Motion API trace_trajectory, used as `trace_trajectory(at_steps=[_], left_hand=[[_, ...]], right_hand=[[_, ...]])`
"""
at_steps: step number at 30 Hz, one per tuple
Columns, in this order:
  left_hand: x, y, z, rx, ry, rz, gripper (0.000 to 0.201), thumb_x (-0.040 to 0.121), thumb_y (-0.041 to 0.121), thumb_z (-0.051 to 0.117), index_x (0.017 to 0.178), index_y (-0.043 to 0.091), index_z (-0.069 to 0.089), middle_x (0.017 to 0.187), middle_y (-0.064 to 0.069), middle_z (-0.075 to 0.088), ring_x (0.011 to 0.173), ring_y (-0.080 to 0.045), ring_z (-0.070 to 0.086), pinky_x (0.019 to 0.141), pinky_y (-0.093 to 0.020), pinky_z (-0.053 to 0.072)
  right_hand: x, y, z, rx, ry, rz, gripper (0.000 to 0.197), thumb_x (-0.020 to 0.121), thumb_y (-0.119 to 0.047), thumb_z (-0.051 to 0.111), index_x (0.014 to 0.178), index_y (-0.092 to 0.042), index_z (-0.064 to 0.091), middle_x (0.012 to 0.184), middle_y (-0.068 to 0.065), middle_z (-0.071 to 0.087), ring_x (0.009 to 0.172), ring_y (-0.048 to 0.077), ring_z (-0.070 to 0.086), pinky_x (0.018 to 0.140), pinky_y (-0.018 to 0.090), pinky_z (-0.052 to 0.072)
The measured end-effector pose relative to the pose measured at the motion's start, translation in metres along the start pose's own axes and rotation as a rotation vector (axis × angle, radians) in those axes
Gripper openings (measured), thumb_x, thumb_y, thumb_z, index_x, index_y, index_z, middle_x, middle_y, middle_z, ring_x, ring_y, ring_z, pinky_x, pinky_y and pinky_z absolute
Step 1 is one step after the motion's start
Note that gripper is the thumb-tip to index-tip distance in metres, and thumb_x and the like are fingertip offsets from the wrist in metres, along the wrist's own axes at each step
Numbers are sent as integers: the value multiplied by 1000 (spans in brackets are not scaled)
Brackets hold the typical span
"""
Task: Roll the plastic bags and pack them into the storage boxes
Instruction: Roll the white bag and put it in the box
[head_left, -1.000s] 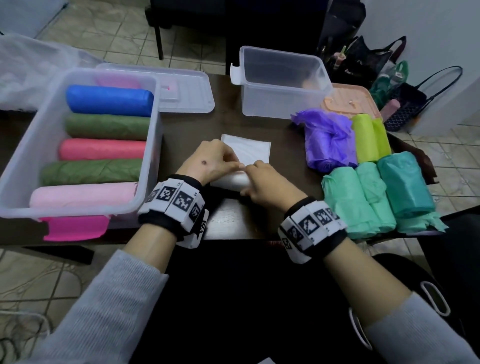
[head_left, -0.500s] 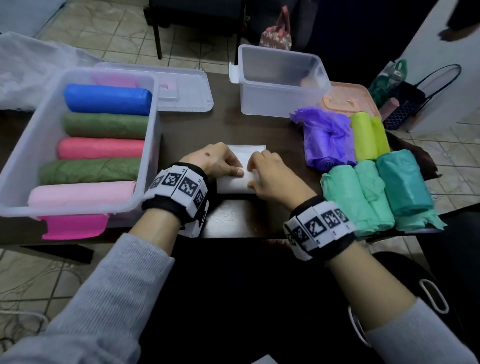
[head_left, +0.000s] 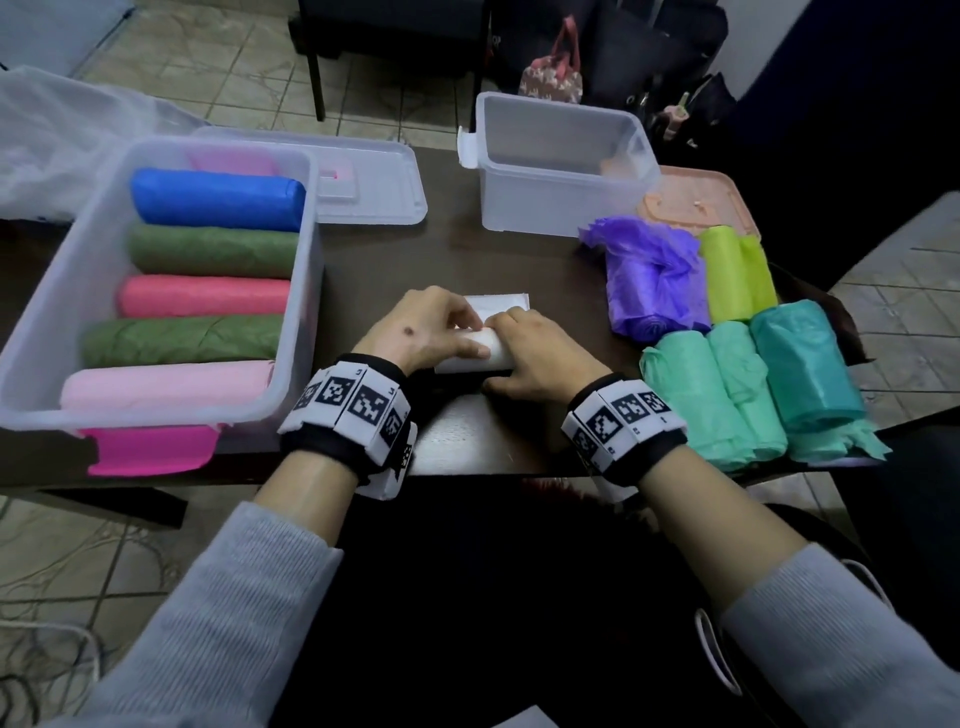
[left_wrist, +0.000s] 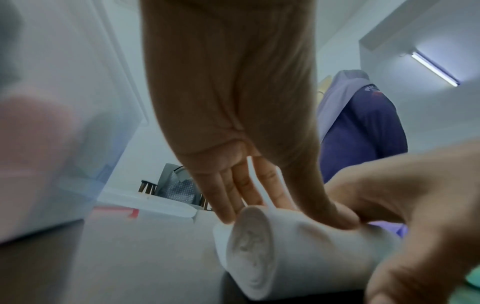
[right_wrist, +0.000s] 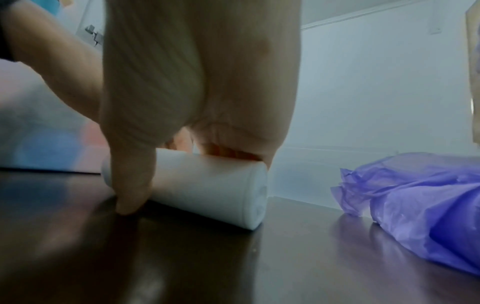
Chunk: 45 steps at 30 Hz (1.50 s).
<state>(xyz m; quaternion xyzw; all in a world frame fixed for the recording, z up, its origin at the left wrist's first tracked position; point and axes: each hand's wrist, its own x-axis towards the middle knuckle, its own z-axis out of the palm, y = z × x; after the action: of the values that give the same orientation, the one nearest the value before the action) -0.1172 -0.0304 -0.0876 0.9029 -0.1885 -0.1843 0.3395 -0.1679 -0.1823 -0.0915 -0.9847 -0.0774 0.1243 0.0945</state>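
White bag roll (right_wrist: 213, 191): lies on its side at the middle front of the dark table (head_left: 467, 260), with a flat unrolled tail just beyond it.
Left hand (head_left: 415, 332): fingers over the top and far side, thumb on the near side, clasping the left end.
Right hand (head_left: 535, 358): thumb down the near face, fingers behind, clasping the right end.
Left box (head_left: 306, 312): holds coloured rolls.
Far box (head_left: 561, 202): well apart.

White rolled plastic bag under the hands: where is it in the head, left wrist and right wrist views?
Head: white rolled plastic bag at centre, held between left hand and right hand.
Left wrist: lower centre-right, spiral end facing the camera.
Right wrist: centre, lying on its side.
Shared landmark: dark brown table beneath the roll everywhere.
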Motion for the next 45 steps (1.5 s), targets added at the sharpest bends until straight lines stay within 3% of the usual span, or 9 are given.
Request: trace_trajectory(at_steps=[3, 8, 13, 17, 23, 30, 34, 38, 45], left_hand=[[-6, -4, -2, 59, -4, 1, 48, 61, 22, 86, 105, 19, 67, 100, 6, 61, 95, -11, 55, 88, -27, 46], [-11, -5, -8, 20, -40, 5, 36, 61, 20, 86, 94, 20, 71, 93, 5, 69, 89, -10, 62, 86, -28, 50], [-14, -3, -9, -6, -81, -3, 33, 58, 20, 88, 87, 22, 73, 85, 9, 70, 89, -9, 65, 89, -36, 52], [-14, -2, -9, -11, -81, -7, 35, 57, 19, 88, 89, 19, 73, 88, 6, 70, 91, -10, 65, 90, -34, 51], [-14, 0, -11, -7, -98, -29, 35, 60, 19, 87, 92, 19, 74, 93, 2, 72, 94, -13, 65, 91, -35, 50], [-14, 0, -7, 13, -43, -80, 35, 79, 25, 72, 114, 24, 68, 116, -6, 65, 109, -19, 58, 95, -30, 45], [-18, 8, -5, 45, -49, -75, 35, 87, 25, 63, 122, 21, 62, 123, -10, 61, 115, -24, 55, 98, -33, 43], [-31, 23, -16, 25, 124, -2, 47, 92, 25, 56, 136, 14, 46, 138, -9, 50, 129, -22, 44, 104, -28, 31], [-89, 41, -87, -152, 563, 51, 62, 93, 27, 56, 146, 16, 27, 147, -3, 40, 135, -15, 35, 100, -14, 23]], right_hand=[[3, 2, -5, 11, -69, 14, 60, 79, -40, 69, 128, -12, 47, 124, 8, 50, 117, 24, 45, 94, 34, 34], [6, 2, -18, 43, -198, 15, 52, 74, -47, 73, 111, -14, 58, 98, 0, 49, 102, 22, 53, 76, 27, 38], [11, 3, -24, 29, -303, 91, 89, 54, -57, 82, 127, -27, 42, 129, 3, 33, 124, 20, 29, 100, 40, 35], [17, 1, -20, -42, -286, 90, 116, 47, -65, 80, 142, -29, 23, 134, 4, 38, 126, 24, 32, 103, 41, 29], [14, 5, -13, -17, -248, 46, 67, 55, -63, 78, 94, -21, 43, 95, -3, 41, 97, 17, 40, 78, 32, 39], [-1, 9, -2, 86, -84, -33, 58, 75, -54, 68, 114, -14, 53, 101, 2, 55, 95, 21, 54, 74, 30, 39], [-9, 8, 9, 114, -24, -20, 59, 83, -48, 62, 128, -13, 47, 118, 8, 55, 110, 24, 49, 90, 34, 40], [-6, 1, -11, 245, 63, 32, 46, 88, -41, 59, 121, -10, 53, 114, 6, 57, 105, 23, 55, 84, 34, 44], [26, -62, -75, 435, 333, -111, 50, 88, -45, 56, 122, -9, 52, 102, -2, 55, 77, 7, 50, 51, 6, 35]])
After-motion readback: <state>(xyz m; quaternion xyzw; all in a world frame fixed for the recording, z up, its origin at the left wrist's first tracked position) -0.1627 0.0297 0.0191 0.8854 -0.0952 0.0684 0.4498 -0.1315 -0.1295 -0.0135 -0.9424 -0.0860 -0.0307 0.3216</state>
